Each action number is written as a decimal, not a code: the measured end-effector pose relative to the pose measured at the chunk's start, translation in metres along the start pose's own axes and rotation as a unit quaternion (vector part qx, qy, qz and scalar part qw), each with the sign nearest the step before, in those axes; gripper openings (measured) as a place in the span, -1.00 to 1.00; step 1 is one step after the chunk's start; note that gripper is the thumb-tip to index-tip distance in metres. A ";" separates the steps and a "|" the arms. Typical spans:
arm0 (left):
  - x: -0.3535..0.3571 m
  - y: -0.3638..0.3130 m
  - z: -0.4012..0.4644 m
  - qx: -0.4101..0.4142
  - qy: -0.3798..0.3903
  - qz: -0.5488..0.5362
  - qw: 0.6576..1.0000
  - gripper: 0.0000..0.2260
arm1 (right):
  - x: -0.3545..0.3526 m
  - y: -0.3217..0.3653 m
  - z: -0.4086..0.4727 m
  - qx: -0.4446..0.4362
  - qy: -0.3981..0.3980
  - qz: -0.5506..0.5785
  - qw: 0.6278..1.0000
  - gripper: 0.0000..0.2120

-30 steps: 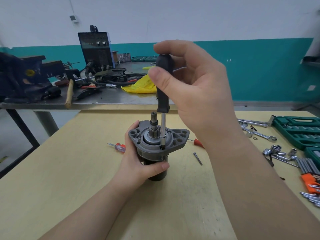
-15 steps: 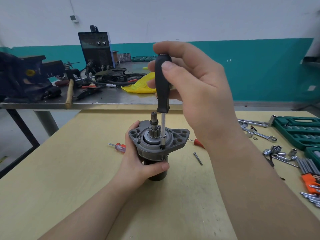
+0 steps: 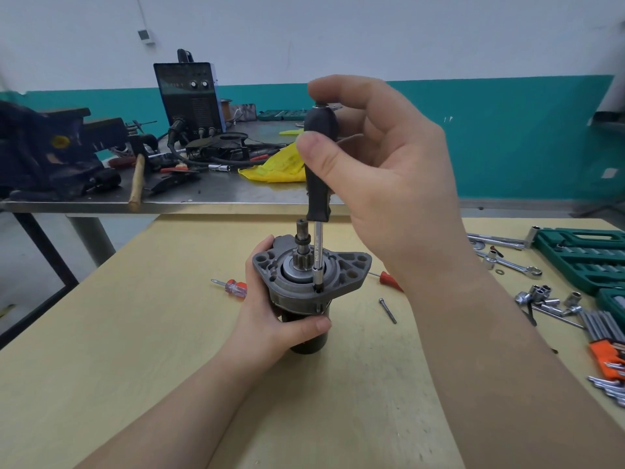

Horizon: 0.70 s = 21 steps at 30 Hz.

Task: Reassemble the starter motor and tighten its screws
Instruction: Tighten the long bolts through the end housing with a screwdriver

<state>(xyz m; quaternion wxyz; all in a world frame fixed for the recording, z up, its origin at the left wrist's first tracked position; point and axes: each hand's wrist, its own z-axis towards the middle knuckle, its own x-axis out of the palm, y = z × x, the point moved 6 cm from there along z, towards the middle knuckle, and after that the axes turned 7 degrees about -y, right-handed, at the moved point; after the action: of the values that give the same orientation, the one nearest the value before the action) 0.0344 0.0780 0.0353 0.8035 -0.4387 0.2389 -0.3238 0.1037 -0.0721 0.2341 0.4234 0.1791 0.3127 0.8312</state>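
Note:
The starter motor [image 3: 345, 272] stands upright on the wooden table [image 3: 135, 333], grey nose housing up, pinion shaft at the top. My left hand [image 3: 270, 319] grips its black body from the left, thumb across the front. A black-handled screwdriver [image 3: 318, 184] stands vertical, its tip in a screw hole at the front rim of the housing. My right hand [image 3: 389, 184] holds the handle between thumb and fingers, with the index finger curled over its top. A loose long screw [image 3: 387, 310] lies on the table to the right of the motor.
A small red-handled screwdriver [image 3: 233, 288] lies left of the motor, another red handle [image 3: 389, 279] behind my right wrist. Sockets, wrenches, hex keys [image 3: 605, 333] and green tool cases [image 3: 581, 258] crowd the right edge. A metal bench behind carries a vise [image 3: 44, 154], a hammer and a welder [image 3: 189, 96].
My right hand's thumb and fingers have shifted round the screwdriver handle, twisting it. The motor and my left hand have stayed where they were.

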 end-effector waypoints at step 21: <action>0.000 0.002 0.000 0.004 0.007 -0.001 1.000 0.08 | 0.001 -0.001 -0.001 0.003 0.004 0.000 1.000 -0.78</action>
<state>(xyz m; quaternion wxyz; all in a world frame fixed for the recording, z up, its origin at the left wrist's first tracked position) 0.0352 0.0784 0.0333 0.8033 -0.4335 0.2430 -0.3283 0.1032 -0.0712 0.2332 0.4215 0.1765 0.3167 0.8312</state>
